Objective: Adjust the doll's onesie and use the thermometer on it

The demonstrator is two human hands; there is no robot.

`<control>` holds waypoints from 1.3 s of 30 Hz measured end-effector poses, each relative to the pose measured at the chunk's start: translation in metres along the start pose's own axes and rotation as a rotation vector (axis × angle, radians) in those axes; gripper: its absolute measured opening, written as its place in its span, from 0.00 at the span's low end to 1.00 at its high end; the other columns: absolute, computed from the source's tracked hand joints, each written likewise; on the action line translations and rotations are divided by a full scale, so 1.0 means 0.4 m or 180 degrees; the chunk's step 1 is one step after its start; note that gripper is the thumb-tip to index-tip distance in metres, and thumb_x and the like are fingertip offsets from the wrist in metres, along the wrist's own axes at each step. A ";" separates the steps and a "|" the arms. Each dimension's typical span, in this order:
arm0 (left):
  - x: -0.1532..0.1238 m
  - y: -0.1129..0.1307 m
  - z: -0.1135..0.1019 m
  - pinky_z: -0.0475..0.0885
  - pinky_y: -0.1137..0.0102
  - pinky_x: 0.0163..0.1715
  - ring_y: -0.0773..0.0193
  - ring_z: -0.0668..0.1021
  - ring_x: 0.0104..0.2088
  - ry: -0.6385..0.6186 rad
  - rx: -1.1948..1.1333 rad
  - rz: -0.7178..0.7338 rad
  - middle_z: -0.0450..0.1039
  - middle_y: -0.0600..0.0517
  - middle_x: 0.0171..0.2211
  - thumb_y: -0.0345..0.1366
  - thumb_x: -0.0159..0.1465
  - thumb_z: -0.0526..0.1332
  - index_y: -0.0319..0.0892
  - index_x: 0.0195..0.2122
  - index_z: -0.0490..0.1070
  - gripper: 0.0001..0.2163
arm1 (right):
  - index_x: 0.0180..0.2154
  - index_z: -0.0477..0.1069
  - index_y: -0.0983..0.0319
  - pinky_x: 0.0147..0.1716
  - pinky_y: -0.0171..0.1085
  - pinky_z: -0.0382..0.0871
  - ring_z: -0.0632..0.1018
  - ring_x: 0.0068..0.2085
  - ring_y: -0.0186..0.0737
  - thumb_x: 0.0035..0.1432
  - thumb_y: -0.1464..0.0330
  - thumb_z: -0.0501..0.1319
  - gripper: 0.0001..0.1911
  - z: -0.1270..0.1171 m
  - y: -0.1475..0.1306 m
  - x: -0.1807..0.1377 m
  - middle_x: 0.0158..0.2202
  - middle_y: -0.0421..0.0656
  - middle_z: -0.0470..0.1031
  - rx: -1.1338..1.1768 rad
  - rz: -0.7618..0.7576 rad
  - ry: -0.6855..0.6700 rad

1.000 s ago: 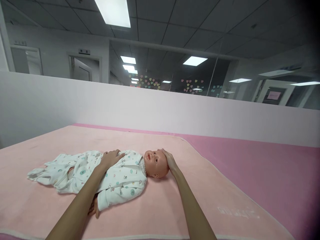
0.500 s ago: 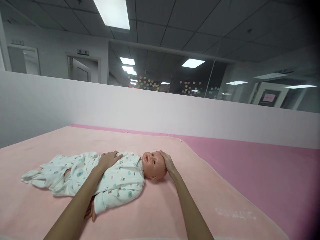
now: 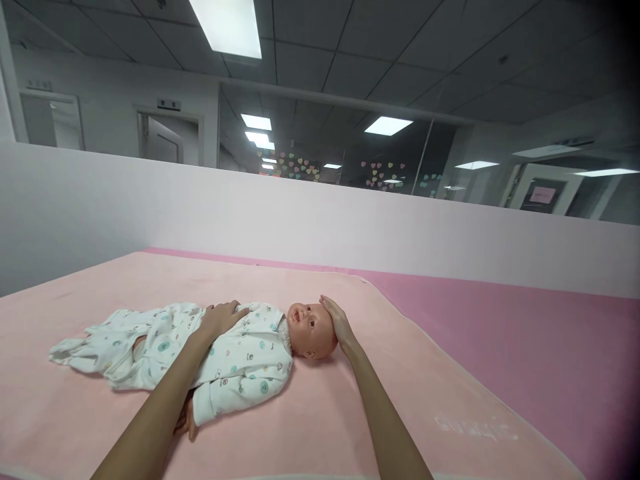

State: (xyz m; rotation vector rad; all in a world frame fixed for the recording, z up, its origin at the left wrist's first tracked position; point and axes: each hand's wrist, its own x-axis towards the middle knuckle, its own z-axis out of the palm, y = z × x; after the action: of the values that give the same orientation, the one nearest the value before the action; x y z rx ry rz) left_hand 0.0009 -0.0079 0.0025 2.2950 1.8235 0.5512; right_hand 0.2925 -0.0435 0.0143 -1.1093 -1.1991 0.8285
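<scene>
A baby doll (image 3: 245, 360) is lying face-up as I am watching, a peach blanket (image 3: 310, 427) spreading beneath it. A left hand (image 3: 220, 320) is resting loose-fingered across the doll's middle; a right hand (image 3: 340, 325), unclenched, is cupping the doll's crown.

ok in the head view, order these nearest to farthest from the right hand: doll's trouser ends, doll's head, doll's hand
1. Doll's head: just left of the right hand
2. Doll's hand: lower left, below the sleeve cuff
3. Doll's trouser ends: far left
</scene>
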 end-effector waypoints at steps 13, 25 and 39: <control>0.008 -0.001 0.009 0.57 0.55 0.46 0.50 0.72 0.44 0.0071 -0.0027 -0.0001 0.73 0.44 0.39 0.54 0.58 0.43 0.43 0.41 0.67 0.24 | 0.37 0.73 0.63 0.51 0.39 0.58 0.69 0.49 0.41 0.43 0.58 0.60 0.20 -0.011 0.016 0.011 0.45 0.43 0.72 0.0168 -0.0075 0.0013; 0.000 0.004 0.010 0.55 0.54 0.47 0.50 0.71 0.45 0.0196 -0.0037 0.0024 0.72 0.43 0.43 0.53 0.58 0.42 0.43 0.43 0.67 0.24 | 0.34 0.74 0.64 0.50 0.40 0.59 0.71 0.47 0.43 0.43 0.57 0.60 0.19 -0.012 0.017 0.013 0.41 0.44 0.74 0.0219 -0.0013 -0.0035; 0.009 -0.006 0.013 0.55 0.55 0.49 0.50 0.69 0.49 0.0130 -0.0075 -0.0112 0.69 0.45 0.47 0.55 0.57 0.43 0.45 0.47 0.66 0.26 | 0.37 0.71 0.62 0.48 0.42 0.56 0.68 0.45 0.43 0.52 0.65 0.51 0.14 0.013 -0.034 -0.041 0.40 0.46 0.72 -0.2221 -0.1929 0.0911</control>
State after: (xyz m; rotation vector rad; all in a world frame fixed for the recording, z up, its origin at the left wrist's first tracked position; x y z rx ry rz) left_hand 0.0013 -0.0032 -0.0025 2.2483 1.8616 0.6151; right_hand 0.2833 -0.0618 0.0225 -1.2468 -1.5030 -0.2364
